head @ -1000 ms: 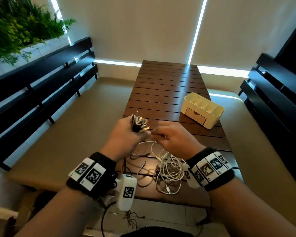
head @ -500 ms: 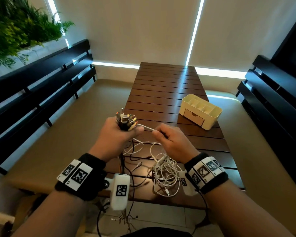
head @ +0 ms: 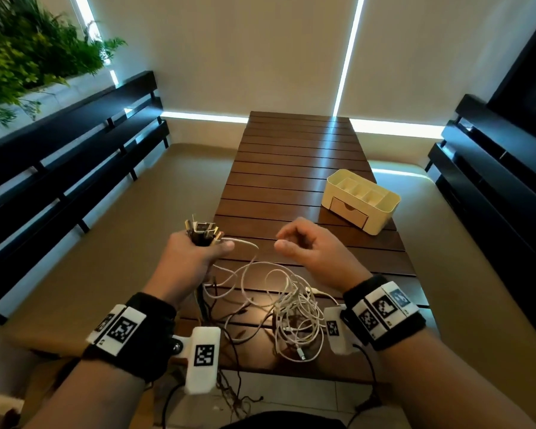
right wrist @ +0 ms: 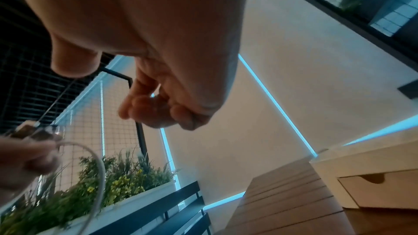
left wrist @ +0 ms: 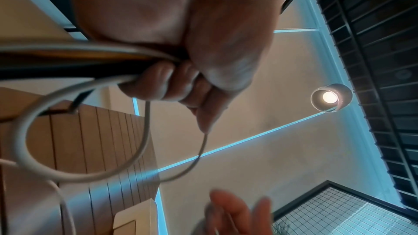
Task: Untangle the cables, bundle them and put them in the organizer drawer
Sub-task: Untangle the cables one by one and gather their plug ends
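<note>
- Left hand: fist closed round a cluster of metal-tipped cable plugs, plug ends sticking up above the knuckles, cords hanging below the palm.
- From that fist, a thin white cable arching toward the right hand, then dropping away to the pile below.
- Right hand: raised level with the left and well apart from it, fingers loosely curled, thumb near the forefinger; nothing visibly held in the wrist view, no cable seen between the fingertips.
- Below and between both hands, on the near end of the dark slatted wooden bench: a loose heap of white cables, looped over each other, plus thin dark cables trailing toward the bench edge and down past it.
- Beyond the right hand, further along the bench: cream plastic desk organizer, open compartments on top, small front drawer closed.
- Progress, as a judgement: early stage. Plug ends gathered on one side, sorting of cords under way.
- Left to do: heap still knotted, no finished bundle visible, drawer unopened, nothing stowed.
</note>
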`<action>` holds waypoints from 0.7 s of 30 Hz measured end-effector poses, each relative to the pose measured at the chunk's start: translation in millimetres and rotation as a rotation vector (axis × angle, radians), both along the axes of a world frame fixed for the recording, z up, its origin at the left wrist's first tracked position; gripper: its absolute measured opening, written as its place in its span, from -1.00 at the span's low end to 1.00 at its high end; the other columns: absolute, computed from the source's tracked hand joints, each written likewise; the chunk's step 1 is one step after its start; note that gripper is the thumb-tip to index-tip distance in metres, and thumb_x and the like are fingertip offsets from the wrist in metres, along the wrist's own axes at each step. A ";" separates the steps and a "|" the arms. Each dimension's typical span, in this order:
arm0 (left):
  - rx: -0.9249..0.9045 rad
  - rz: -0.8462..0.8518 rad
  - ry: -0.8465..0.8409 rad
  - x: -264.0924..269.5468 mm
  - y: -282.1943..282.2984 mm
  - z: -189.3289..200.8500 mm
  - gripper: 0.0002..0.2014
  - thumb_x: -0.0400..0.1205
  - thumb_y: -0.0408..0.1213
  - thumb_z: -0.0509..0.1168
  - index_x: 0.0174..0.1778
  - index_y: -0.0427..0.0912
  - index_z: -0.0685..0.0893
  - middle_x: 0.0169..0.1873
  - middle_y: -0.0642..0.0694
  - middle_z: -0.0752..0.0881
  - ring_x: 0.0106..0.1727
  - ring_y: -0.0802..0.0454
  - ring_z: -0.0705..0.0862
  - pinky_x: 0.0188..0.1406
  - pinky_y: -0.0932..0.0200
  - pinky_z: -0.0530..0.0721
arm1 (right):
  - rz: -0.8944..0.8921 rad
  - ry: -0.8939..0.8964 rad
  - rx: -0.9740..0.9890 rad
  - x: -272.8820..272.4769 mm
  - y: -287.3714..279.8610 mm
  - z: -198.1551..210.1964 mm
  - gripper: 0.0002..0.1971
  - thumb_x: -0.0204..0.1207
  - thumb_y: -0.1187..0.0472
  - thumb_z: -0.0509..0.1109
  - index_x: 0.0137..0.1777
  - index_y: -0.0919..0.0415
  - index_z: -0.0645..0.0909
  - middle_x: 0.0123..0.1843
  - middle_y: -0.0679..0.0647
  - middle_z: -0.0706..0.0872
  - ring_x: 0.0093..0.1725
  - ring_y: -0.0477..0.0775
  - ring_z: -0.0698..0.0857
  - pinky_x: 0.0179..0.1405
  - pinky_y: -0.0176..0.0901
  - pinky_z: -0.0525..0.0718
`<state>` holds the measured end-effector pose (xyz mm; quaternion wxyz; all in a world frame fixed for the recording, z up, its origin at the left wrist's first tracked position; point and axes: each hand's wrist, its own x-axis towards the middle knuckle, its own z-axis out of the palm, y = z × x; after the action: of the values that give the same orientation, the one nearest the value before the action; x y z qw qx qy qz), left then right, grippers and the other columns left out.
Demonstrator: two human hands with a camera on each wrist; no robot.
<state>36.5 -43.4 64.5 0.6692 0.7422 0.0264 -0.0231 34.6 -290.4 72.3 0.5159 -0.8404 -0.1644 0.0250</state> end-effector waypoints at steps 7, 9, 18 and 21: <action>-0.061 -0.102 -0.118 -7.5 -18.7 29.3 -0.74 0.56 -0.33 0.51 -0.41 -0.04 0.66 -0.56 0.00 0.38 -0.57 0.05 0.28 -0.54 0.20 0.31 | 0.075 -0.020 0.012 -1.1 35.0 -8.9 -0.85 0.72 0.02 0.29 0.13 0.02 0.64 0.05 0.01 0.73 0.06 0.03 0.71 0.16 -0.04 0.69; -0.140 -0.028 -0.165 -8.1 -15.0 38.7 -0.77 0.59 -0.31 0.49 -0.37 -0.01 0.67 -0.54 0.01 0.41 -0.57 0.07 0.29 -0.57 0.21 0.32 | 0.106 0.032 -0.022 -1.3 35.1 -9.5 -0.77 0.74 0.02 0.26 -0.07 0.08 0.64 -0.20 -0.01 0.75 -0.15 0.08 0.74 0.06 0.11 0.70; -0.085 0.197 0.014 9.3 37.1 20.5 -0.84 0.60 -0.31 0.47 -0.24 -0.07 0.63 -0.61 0.12 0.39 -0.59 0.12 0.27 -0.59 0.25 0.28 | -0.010 0.033 -0.188 5.2 -3.2 -27.2 -0.78 0.72 0.00 0.28 -0.15 -0.02 0.61 -0.27 0.09 0.69 -0.33 -0.01 0.63 -0.21 -0.02 0.66; 0.150 0.296 -0.027 -1.1 27.4 9.1 -0.86 0.56 -0.31 0.53 -0.19 -0.11 0.68 -0.47 0.06 0.61 -0.43 0.04 0.50 -0.37 0.15 0.49 | -0.021 -0.026 -0.167 10.6 -4.0 -13.2 -0.84 0.71 0.07 0.31 -0.12 -0.13 0.62 -0.20 0.05 0.70 -0.23 0.04 0.64 -0.18 -0.12 0.62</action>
<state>35.4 -16.0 73.6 0.6085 0.7782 0.1283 0.0878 45.2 -294.5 59.1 0.4421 -0.8824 -0.1596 0.0225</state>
